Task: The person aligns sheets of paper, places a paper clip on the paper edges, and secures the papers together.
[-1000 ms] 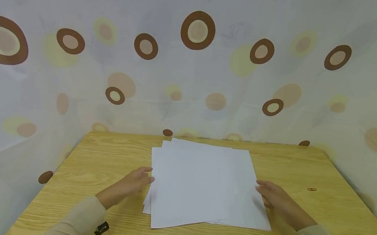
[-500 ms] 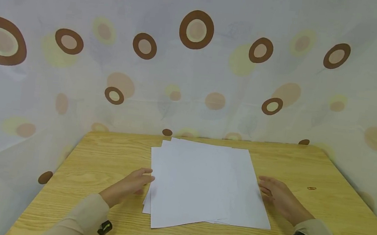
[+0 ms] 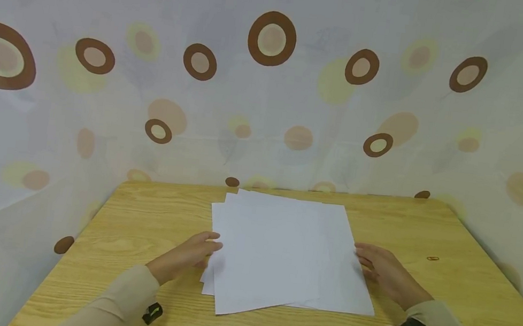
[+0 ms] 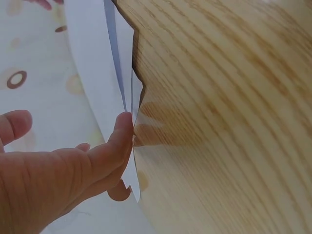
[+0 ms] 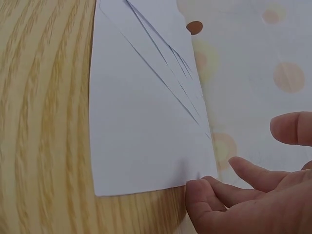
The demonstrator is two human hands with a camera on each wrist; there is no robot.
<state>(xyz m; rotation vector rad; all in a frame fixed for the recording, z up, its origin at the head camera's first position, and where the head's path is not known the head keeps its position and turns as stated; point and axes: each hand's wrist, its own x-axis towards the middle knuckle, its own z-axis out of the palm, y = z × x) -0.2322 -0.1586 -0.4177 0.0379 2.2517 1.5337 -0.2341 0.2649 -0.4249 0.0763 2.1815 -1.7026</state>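
Our left hand (image 3: 187,254) and right hand (image 3: 391,275), unclenched, touch white paper sheets (image 3: 272,255) edgewise; let's press evenly.

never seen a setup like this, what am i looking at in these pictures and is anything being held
There is no machine here: a person works with two bare hands. The wide picture comes from a camera worn on the head, looking forward and down. The two closer ones come from wrist cameras, one showing the left hand, the other the right hand. On the wood-grain table lies a pile of white paper sheets, their edges not lined up. A small paper clip lies apart, to the right. Behind is a patterned backdrop. As for holding, neither hand plainly grips anything: each has fingertips at a side edge of the pile, and the wrist pictures show no pinch of finger and thumb.
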